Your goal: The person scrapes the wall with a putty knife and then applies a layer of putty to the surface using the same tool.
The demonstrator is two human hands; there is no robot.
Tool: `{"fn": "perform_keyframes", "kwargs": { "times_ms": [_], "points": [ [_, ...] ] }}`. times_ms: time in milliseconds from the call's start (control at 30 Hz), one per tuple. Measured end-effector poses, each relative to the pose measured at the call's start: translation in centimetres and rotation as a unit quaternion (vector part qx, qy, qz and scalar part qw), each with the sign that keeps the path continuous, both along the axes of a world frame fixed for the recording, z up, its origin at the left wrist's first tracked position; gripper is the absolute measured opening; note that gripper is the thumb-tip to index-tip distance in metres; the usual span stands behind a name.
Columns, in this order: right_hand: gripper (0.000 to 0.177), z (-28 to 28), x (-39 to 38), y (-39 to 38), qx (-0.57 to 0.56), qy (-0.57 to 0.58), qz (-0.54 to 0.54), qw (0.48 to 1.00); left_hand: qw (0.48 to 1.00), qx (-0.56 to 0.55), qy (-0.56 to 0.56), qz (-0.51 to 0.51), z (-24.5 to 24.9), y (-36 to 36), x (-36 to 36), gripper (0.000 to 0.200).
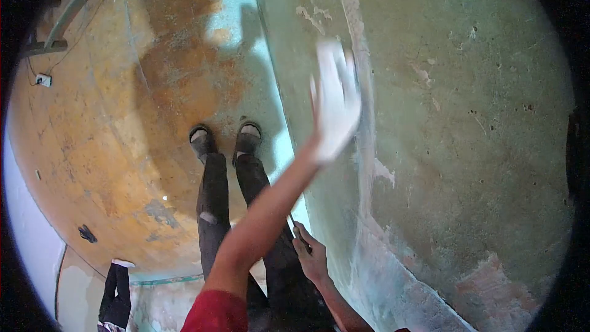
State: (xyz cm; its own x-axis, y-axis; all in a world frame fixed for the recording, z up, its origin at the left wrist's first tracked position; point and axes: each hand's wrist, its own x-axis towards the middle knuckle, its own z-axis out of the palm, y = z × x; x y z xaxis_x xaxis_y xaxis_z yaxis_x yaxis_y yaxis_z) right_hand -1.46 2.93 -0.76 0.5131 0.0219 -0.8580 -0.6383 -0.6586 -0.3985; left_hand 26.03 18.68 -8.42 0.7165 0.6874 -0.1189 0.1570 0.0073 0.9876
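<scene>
My left hand (pixel 335 101) is raised against the worn green wall (pixel 442 123), its fingers stretched out beside a pale, rough strip (pixel 364 86) running along the plaster. Bright light washes the hand white, and motion blurs it slightly. Lower down, close to my thigh, my right hand (pixel 314 261) is wrapped round a slim tool with a dark handle (pixel 301 237). A thin shaft or blade points up and left from it; the tool's exact kind is not clear.
My sandalled feet (pixel 249 132) stand on the scuffed orange floor (pixel 178 209) near the wall's foot. A wooden stand (pixel 64 21) and a white socket box (pixel 43 80) with a cable are at upper left. Another person's legs (pixel 117 286) show at lower left, near a small dark object (pixel 87 233).
</scene>
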Motion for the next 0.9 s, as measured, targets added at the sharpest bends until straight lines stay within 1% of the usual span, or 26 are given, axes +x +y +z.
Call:
{"fn": "perform_keyframes", "kwargs": {
  "times_ms": [33, 67, 133, 167, 200, 267, 300, 333, 367, 400, 433, 467, 500, 533, 600, 633, 667, 700, 733, 767, 800, 833, 867, 900],
  "points": [
    [0.044, -0.2, -0.1, 0.3, 0.01, -0.043, -0.016, 0.999, 0.995, -0.088, 0.031, -0.041, 0.1, 3.1, 3.5, 0.017],
    [0.044, -0.2, 0.4, 0.3, 0.009, -0.042, -0.017, 0.999, 0.995, -0.09, 0.032, -0.042, 0.0, 2.3, 2.8, 0.017],
    [0.053, -0.3, 1.8, 0.6, 0.002, 0.043, -0.029, 0.999, 0.999, 0.028, 0.02, -0.009, 0.1, -1.5, -1.0, 0.014],
    [0.053, -0.5, 1.3, 0.2, 0.013, 0.033, -0.032, 0.999, 0.997, 0.082, -0.014, 0.003, -0.4, -5.5, -5.0, 0.013],
    [0.053, -0.5, 1.0, 0.3, 0.02, 0.032, -0.032, 0.999, 0.992, -0.088, 0.001, -0.087, 2.7, -4.7, -7.7, 0.013],
    [0.054, 0.1, 0.6, -0.2, -0.013, 0.065, 0.0, 0.998, 0.986, -0.136, 0.025, -0.094, 2.4, -4.0, -6.5, 0.015],
    [0.053, 0.3, 0.5, -0.2, 0.019, 0.023, -0.014, 0.999, 0.999, -0.048, 0.022, -0.013, 1.3, -2.5, -3.1, 0.014],
    [0.053, 0.2, 0.7, -0.1, 0.023, 0.014, -0.009, 1.0, 0.997, 0.043, 0.013, 0.069, 0.0, 0.1, 2.0, 0.013],
    [0.053, 0.1, 1.0, -0.1, 0.026, 0.002, -0.019, 0.999, 0.996, -0.059, -0.027, 0.061, 0.4, 3.7, 5.4, 0.012],
    [0.053, 0.1, 1.3, -0.2, 0.028, -0.006, -0.03, 0.999, 0.997, -0.019, -0.049, 0.048, -1.5, 6.8, 8.8, 0.013],
    [0.053, 0.3, 1.7, -0.1, 0.029, -0.01, -0.026, 0.999, 0.996, -0.03, -0.073, 0.049, -2.4, 9.6, 11.1, 0.015],
    [0.051, 0.4, 2.2, 0.1, 0.025, -0.019, -0.044, 0.999, 0.993, -0.037, -0.097, 0.049, -2.8, 12.1, 12.0, 0.018],
    [0.05, 0.6, 2.7, 0.4, 0.023, -0.028, -0.062, 0.997, 0.995, -0.06, -0.078, 0.02, -2.9, 14.2, 11.4, 0.02],
    [0.05, 0.9, 2.8, 0.6, 0.031, -0.031, -0.061, 0.997, 0.995, -0.08, -0.057, -0.01, -2.9, 16.4, 10.7, 0.023],
    [0.048, 1.4, 2.9, 0.9, 0.028, -0.035, -0.078, 0.996, 0.976, -0.19, -0.103, -0.033, -1.5, 18.4, 6.1, 0.027],
    [0.044, 2.0, 3.2, 1.3, 0.031, -0.02, -0.084, 0.996, 0.971, -0.231, -0.057, -0.028, -1.4, 18.9, 3.5, 0.026],
    [0.044, 2.6, 3.5, 1.7, 0.038, -0.02, -0.086, 0.995, 0.962, -0.271, -0.01, -0.021, -1.8, 19.3, 0.4, 0.026],
    [0.045, 3.0, 3.9, 2.2, 0.028, -0.023, -0.06, 0.998, 0.947, -0.319, 0.041, -0.022, -2.0, 19.4, -3.3, 0.025],
    [0.045, 3.3, 4.3, 2.6, 0.017, -0.029, -0.032, 0.999, 0.936, -0.348, 0.058, -0.014, -1.8, 18.7, -6.5, 0.021],
    [0.046, 2.8, 3.8, 2.4, 0.029, -0.046, -0.041, 0.998, 0.942, -0.298, 0.152, -0.003, -0.9, 18.4, -9.1, 0.016],
    [0.046, 2.8, 4.3, 2.9, 0.032, -0.047, -0.041, 0.998, 0.929, -0.347, 0.124, 0.038, -2.9, 17.4, -11.8, 0.017],
    [0.046, 3.0, 4.6, 3.4, 0.016, -0.025, -0.04, 0.999, 0.91, -0.388, 0.141, 0.046, -4.2, 16.8, -14.8, 0.02],
    [0.046, 3.1, 4.9, 4.0, -0.001, -0.001, -0.038, 0.999, 0.887, -0.43, 0.159, 0.056, -4.5, 16.5, -17.2, 0.024],
    [0.046, 2.8, 5.1, 4.4, -0.003, -0.001, -0.037, 0.999, 0.874, -0.449, 0.158, 0.094, -3.7, 16.0, -18.2, 0.022]
  ]
}}
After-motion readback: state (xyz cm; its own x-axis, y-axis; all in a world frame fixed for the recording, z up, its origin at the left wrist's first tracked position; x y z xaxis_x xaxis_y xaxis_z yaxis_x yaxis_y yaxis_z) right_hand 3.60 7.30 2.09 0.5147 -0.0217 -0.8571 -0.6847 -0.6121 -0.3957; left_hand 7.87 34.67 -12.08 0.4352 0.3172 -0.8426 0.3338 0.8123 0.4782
